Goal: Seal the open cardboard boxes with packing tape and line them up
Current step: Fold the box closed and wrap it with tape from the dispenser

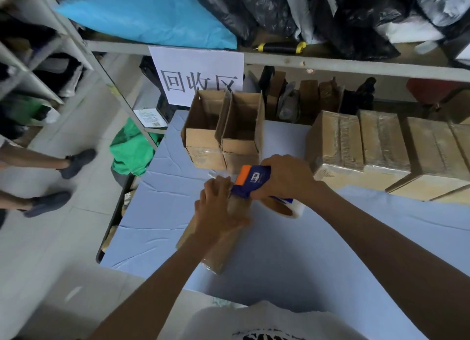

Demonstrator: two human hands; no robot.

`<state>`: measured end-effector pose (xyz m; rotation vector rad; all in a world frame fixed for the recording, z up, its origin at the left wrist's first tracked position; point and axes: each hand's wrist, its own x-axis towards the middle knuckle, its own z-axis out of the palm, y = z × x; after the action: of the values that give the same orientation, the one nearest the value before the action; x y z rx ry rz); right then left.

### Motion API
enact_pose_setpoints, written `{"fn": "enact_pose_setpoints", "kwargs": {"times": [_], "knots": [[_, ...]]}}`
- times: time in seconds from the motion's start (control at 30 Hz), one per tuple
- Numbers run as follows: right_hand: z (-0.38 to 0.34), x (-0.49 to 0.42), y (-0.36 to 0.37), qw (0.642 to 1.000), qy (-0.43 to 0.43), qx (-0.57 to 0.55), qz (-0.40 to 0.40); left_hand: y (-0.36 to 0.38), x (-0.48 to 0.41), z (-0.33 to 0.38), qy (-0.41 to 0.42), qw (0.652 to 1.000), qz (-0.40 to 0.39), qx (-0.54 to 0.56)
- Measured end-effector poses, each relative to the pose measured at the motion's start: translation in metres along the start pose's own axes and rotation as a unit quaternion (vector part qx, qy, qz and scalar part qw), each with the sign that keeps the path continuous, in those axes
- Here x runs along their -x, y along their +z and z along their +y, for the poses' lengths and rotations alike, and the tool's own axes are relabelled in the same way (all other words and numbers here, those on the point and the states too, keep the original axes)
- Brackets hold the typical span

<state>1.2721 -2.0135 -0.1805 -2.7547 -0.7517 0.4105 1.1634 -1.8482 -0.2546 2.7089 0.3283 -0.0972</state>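
Our left hand (218, 207) lies flat, fingers spread and pressing on the top of the cardboard box (218, 253) on the blue table (292, 258), while our right hand (287, 177), just beyond and to the right of it, grips the blue-and-orange tape dispenser (248, 180) with curled fingers, its tape roll (287, 208) under our wrist. Beyond the right hand stand two open boxes (223, 126); to its right, a row of sealed boxes (386, 146).
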Motion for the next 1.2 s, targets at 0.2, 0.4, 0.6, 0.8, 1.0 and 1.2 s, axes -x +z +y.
{"fn": "enact_pose_setpoints", "kwargs": {"times": [0.2, 0.4, 0.6, 0.8, 1.0, 1.2], "knots": [[0.013, 0.01, 0.003, 0.998, 0.01, -0.063, -0.026, 0.001, 0.001, -0.01, -0.004, 0.999, 0.009, 0.031], [0.042, 0.047, -0.001, 0.996, 0.016, -0.084, -0.038, 0.003, -0.002, -0.012, -0.004, 1.0, 0.004, 0.001], [0.06, 0.074, -0.001, 0.996, 0.051, -0.062, -0.039, 0.003, -0.002, -0.011, 0.002, 1.0, 0.007, 0.01], [0.041, 0.054, 0.008, 0.994, 0.085, -0.005, -0.073, 0.004, 0.002, -0.007, 0.014, 0.999, 0.024, 0.015], [0.014, 0.031, 0.024, 0.992, 0.087, 0.089, -0.021, 0.006, 0.0, -0.006, 0.022, 0.999, 0.039, 0.004], [0.036, 0.042, 0.051, 0.985, 0.144, 0.097, -0.013, 0.009, 0.0, 0.0, 0.056, 0.998, 0.022, -0.012]]}}
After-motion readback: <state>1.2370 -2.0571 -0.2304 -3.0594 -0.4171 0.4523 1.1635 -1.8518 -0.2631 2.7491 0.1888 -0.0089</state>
